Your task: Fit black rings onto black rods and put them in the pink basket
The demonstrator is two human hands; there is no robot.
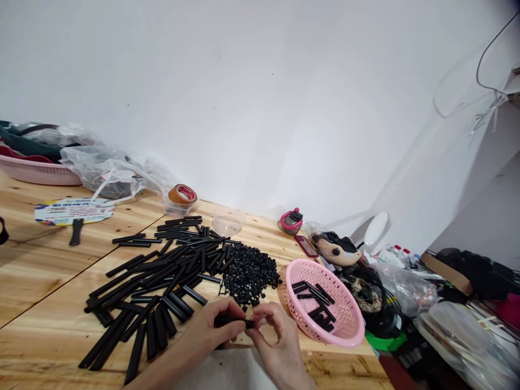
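Facing right hand [279, 337], curled left hand [211, 327] grasps black tube [248, 324].

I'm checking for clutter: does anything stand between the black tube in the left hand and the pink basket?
Yes: the right hand, at one end of the black tube, stands towards the pink basket. Past that hand, I see no obstacle before the basket's raised rim.

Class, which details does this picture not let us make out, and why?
All in the head view:
- Held piece: its full length, covered by the left hand.
- Fan: its wording, too small and blurred.
- Clear bag: its exact contents, obscured by crumpled plastic.
- Dark object: its whole shape, cut off by the left edge.
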